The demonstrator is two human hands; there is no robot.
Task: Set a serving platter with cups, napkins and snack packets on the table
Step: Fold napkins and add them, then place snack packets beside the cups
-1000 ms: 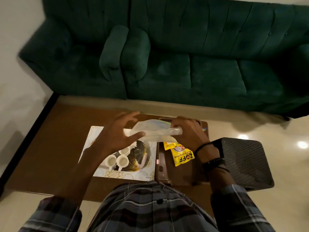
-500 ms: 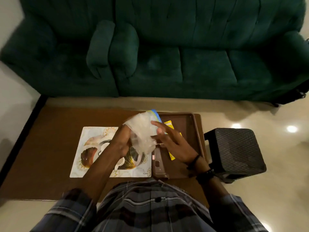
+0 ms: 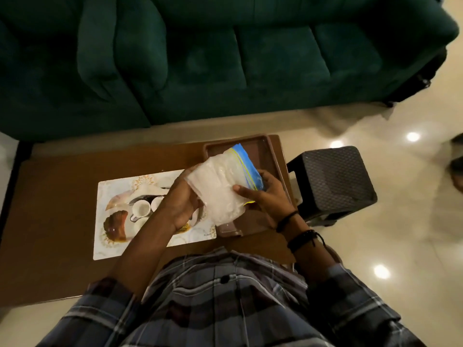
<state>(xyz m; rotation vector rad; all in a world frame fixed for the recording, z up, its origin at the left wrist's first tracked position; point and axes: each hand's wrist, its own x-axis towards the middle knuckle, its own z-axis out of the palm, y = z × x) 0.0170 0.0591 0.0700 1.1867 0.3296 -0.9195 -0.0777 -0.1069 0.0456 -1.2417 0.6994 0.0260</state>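
Observation:
A clear zip bag of white napkins point(image 3: 220, 189) with a blue seal strip is held up over the table. My left hand point(image 3: 179, 204) grips its left side and my right hand point(image 3: 263, 194) grips the sealed right end. Under the bag lies a brown serving tray point(image 3: 263, 151) on the wooden table point(image 3: 55, 191). Left of the tray a printed placemat point(image 3: 117, 236) carries small white cups point(image 3: 140, 208), partly hidden by my left arm. The yellow snack packets are hidden behind the bag and my hands.
A dark textured stool point(image 3: 333, 181) stands right of the table on the glossy floor. A green sofa point(image 3: 225, 58) with two cushions fills the far side. The table's left part is bare wood.
The bag has been lifted and turned more upright between both hands, now covering the yellow packets. The camera has dipped closer to the table.

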